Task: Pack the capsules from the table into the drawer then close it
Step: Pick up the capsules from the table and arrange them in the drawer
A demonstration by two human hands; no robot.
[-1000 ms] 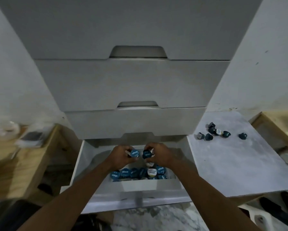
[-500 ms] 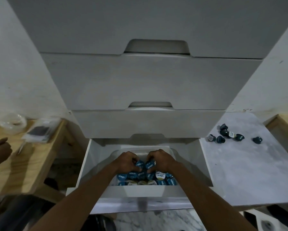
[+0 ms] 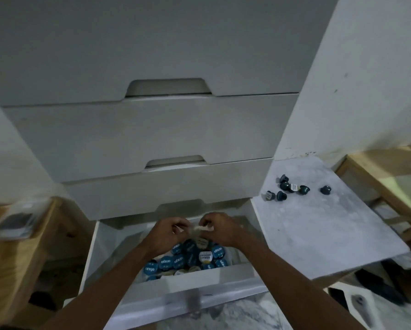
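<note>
Capsules on table: you have six dark capsules [image 3: 295, 188] left on the table [image 3: 318, 234], five bunched near its back left corner, one a little apart to their right.
Capsules in drawer: too many to count; blue and pale lids [image 3: 188, 258] fill the near part of the open drawer [image 3: 195, 279], partly hidden by your hands.
Left hand: your left hand [image 3: 167, 232] hovers over the pile, fingers curled in; whether it pinches anything cannot be told.
Right hand: your right hand [image 3: 220, 228] faces it, fingers closed on a small pale, blurred thing [image 3: 201, 227] between the two hands.
Drawers: three closed fronts [image 3: 152, 139] above, the lowest overhanging the drawer's back.
Around: a wooden bench [image 3: 16, 253] to your left, a wooden frame [image 3: 385, 182] at far right.
Room: the table's near half is bare; the drawer's left side shows open floor.
</note>
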